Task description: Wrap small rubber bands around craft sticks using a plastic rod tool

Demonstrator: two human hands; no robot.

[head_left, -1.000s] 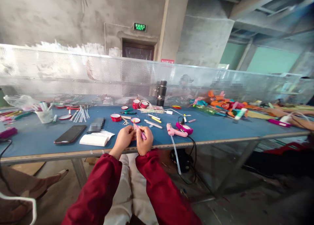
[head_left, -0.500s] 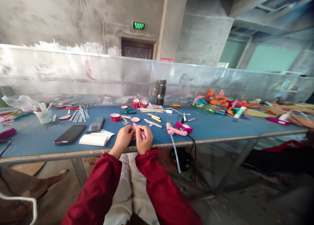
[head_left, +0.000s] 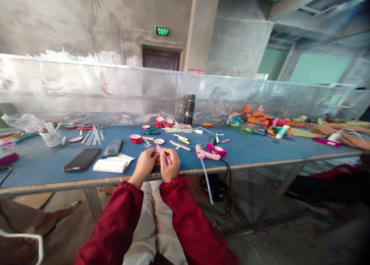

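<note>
My two hands meet over the front edge of the blue table. My right hand is closed around a slim pink tool, its pale, flat tip pointing up and away from me; its exact kind is unclear. My left hand is close beside it, fingers pinched together near the tip. What the left fingers hold is mostly hidden. Just beyond the hands lies a red-rimmed tape roll, with small wooden sticks to its left. White and yellow pens lie to the right.
A pink glue gun rests at the right, its glue stick hanging over the edge. Left are a phone, white tissue and a cup of markers. A black bottle stands behind, before a perforated screen. Another person's arm is far right.
The view has shifted very slightly. Both hands keep almost the same position and hold, and the things on the table stay where they were.
</note>
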